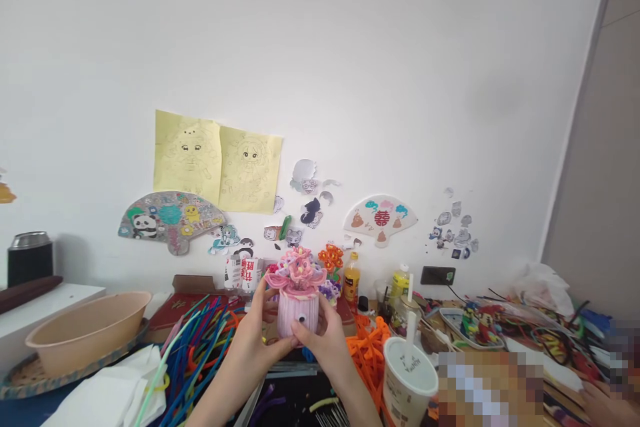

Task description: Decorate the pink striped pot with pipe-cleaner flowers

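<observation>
Both my hands hold up a small pink pot [297, 312] made of pipe cleaners, topped with pink pipe-cleaner flowers [296, 268] and showing a googly eye on its front. My left hand [254, 337] wraps the pot's left side, fingers curled round it. My right hand [326, 340] grips the right side and bottom, its thumb lying across the front near the eye. The pot is raised above the cluttered desk, just in front of the wall.
Blue and green pipe cleaners [200, 347] lie at left, orange ones [370, 347] at right. A lidded cup with straw [407, 380] stands beside my right arm. A beige bowl [85, 330] sits far left. Bottles, cans and craft clutter line the wall. Another person's hand [607, 403] shows at bottom right.
</observation>
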`<state>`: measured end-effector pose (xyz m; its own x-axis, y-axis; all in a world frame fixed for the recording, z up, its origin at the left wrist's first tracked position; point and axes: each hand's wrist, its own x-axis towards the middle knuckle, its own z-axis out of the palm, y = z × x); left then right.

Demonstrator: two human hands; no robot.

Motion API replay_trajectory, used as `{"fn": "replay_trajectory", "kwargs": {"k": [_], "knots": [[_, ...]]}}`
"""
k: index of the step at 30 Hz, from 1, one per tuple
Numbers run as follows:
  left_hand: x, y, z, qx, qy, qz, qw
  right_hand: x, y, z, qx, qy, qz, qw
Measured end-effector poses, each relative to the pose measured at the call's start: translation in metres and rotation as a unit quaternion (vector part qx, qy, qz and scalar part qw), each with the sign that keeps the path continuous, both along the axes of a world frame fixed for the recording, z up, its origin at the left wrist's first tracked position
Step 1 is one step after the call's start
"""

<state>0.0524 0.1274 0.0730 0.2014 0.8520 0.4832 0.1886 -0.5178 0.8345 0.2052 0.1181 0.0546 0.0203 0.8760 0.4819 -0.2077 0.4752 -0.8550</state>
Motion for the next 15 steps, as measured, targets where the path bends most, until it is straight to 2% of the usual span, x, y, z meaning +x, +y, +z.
{"fn": "replay_trajectory", "kwargs": {"k": [10,15], "knots": [[-0.0024,0.0020,-0.0028,-0.007,-0.002,-0.014,1.000,-0.0028,-0.0048,0.0033,0.003,0.020,0.008,1.000],[-0.0040,0.0023,-0.0068,-0.016,-0.008,-0.033,0.999,-0.0028,-0.0016,0.0002,-0.014,0.018,-0.034,0.999]]}}
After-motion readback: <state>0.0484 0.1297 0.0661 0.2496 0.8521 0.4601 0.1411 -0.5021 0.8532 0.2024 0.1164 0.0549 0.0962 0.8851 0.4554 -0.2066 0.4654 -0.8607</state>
